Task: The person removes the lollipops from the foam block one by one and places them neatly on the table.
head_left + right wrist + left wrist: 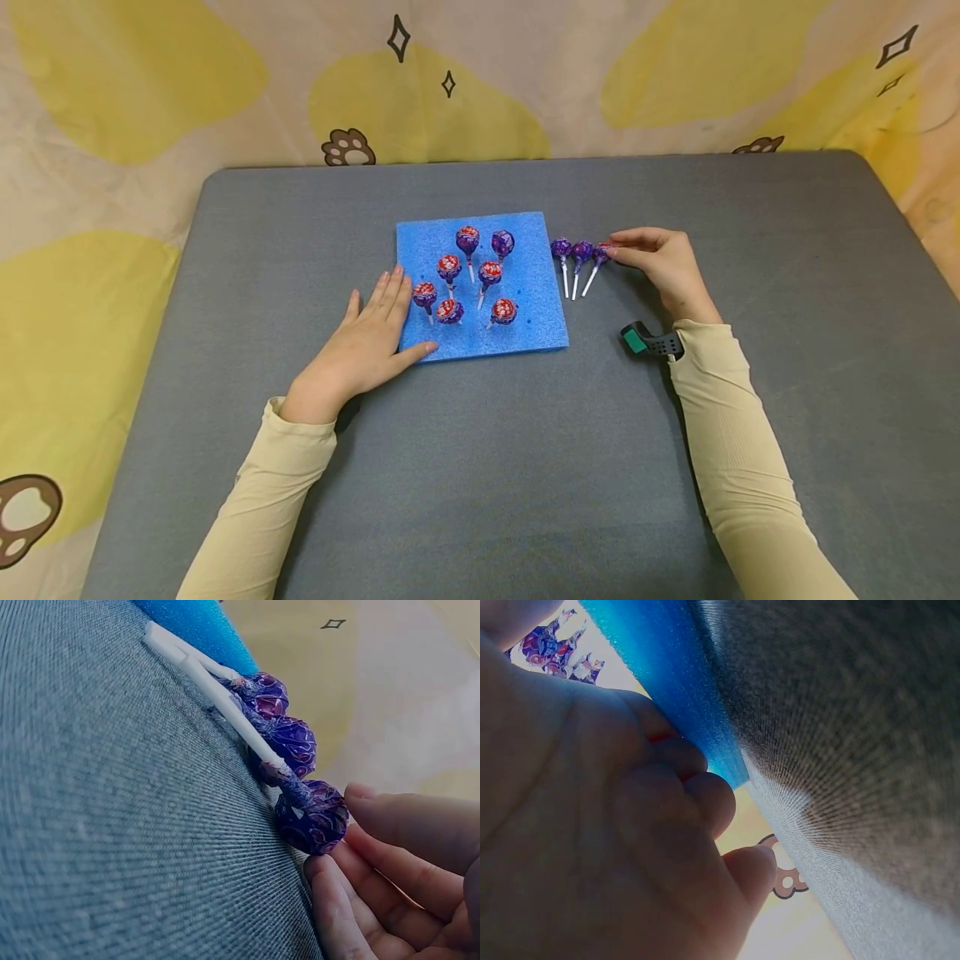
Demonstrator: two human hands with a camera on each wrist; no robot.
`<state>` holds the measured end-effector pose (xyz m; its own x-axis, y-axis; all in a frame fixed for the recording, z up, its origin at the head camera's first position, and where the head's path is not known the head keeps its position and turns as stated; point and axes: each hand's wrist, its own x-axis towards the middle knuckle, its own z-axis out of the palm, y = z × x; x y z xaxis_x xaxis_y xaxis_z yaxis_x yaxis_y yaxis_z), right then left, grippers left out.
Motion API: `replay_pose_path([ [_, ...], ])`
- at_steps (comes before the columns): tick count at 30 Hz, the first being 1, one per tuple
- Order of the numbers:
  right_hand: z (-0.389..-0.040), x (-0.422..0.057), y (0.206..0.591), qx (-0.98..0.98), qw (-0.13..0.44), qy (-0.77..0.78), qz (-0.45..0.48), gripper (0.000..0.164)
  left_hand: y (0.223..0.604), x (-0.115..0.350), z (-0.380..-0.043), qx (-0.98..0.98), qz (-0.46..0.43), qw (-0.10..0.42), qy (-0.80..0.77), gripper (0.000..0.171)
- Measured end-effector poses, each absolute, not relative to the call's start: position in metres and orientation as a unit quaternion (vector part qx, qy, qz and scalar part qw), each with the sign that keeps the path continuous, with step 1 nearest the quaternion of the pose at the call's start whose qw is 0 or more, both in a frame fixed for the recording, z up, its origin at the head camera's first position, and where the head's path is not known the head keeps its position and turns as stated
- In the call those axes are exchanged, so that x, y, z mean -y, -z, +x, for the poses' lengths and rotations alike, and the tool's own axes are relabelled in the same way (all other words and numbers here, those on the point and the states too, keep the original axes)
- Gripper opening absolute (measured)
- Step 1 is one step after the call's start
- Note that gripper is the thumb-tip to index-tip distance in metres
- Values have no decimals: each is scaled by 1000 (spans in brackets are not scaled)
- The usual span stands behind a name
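Note:
A square blue foam board [546,287] lies on the grey table, with several lollipops [490,272] in purple and red wrappers standing in it on white sticks. My left hand [360,346] rests flat along the board's left edge, fingers straight and thumb over the front left corner. Right of the board, three lollipops lie side by side, sticks toward me. My right hand [663,262] pinches the wrapped head of the rightmost lollipop [315,821] between thumb and fingers. The other two, a middle lollipop [581,252] and a left lollipop [561,248], lie just beside it.
The grey table [480,483] stretches around the board on every side. Behind it hangs a pale cloth [570,75] with yellow patches and paw prints. A dark strap with a green piece [635,340] sits at my right wrist.

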<state>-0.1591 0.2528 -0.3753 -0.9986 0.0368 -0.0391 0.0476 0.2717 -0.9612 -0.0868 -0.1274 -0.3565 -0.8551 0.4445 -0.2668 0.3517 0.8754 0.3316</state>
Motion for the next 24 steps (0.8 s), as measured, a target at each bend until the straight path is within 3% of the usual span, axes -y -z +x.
replay_pose_path([
  [12, -158, -251, 372, -809, 15, 587, 14, 25, 358, 127, -88, -954, 208, 168, -134, 90],
  [24, -156, -252, 370, -804, 17, 594, 23, 31, 358, 127, -88, -954, 210, 167, -134, 90],
])
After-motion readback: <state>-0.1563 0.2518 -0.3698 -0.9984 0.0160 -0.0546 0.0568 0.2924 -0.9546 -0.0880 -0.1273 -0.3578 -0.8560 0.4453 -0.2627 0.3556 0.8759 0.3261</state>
